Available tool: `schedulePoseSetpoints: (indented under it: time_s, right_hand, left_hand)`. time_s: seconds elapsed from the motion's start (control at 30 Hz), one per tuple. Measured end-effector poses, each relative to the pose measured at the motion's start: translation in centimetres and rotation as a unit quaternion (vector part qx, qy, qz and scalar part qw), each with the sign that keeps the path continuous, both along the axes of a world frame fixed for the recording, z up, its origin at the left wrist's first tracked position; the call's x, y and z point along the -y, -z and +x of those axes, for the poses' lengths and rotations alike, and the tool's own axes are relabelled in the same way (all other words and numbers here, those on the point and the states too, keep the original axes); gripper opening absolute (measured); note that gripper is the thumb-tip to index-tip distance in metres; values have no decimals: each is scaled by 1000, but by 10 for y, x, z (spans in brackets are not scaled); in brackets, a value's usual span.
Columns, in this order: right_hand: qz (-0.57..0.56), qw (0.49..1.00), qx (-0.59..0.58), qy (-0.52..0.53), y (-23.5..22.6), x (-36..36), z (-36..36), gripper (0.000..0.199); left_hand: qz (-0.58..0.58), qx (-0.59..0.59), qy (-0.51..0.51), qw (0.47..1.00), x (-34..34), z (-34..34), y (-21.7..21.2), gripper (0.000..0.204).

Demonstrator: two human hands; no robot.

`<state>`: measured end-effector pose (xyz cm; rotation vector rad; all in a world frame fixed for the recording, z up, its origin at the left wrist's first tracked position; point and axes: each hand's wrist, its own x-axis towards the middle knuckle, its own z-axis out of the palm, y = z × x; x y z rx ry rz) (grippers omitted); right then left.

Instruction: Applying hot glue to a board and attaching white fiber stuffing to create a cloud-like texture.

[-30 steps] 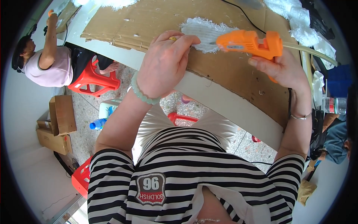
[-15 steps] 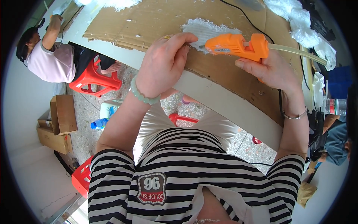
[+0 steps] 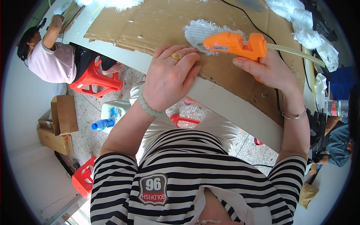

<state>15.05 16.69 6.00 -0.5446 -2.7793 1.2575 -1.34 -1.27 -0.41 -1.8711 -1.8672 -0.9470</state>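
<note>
My right hand grips an orange hot glue gun, thumb lying along its underside. A pale glue stick juts from the gun's back. Its nozzle points left, above a white fluffy-edged pad that lies on the brown cardboard. My left hand, with a yellow ring and a pale green bead bracelet, rests at the cardboard's near edge beside the nozzle. Its fingers are bent and close together, thumb near the index finger; whatever they may hold is hidden.
A black cable runs across the cardboard past the gun. White fluffy material is heaped at the far right, near a clear bottle. Another person sits at the left on a red stool. Cardboard boxes stand on the floor.
My left hand has come nearer to me and turned, so its back and ring show more. The glue gun has shifted slightly left in my right hand.
</note>
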Motion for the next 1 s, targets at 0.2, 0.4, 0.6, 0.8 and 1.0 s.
schedulePoseSetpoints:
  time_s: [0.2,0.4,0.6,0.8,1.0]
  right_hand:
    - [27,1000,16,2,2,1,-4,30]
    - [47,999,-1,9,7,2,-8,32]
    - [66,998,-2,14,2,2,-5,29]
    - [75,997,9,7,-5,0,2,31]
    - [55,998,22,8,-10,-1,7,30]
  left_hand:
    - [10,-2,-5,1000,-1,0,1,18]
    - [16,3,-5,1000,-2,0,1,17]
    - [25,8,-3,1000,-2,-2,4,15]
    - [30,14,0,999,-2,-3,4,14]
    - [35,21,4,999,-3,-3,5,15]
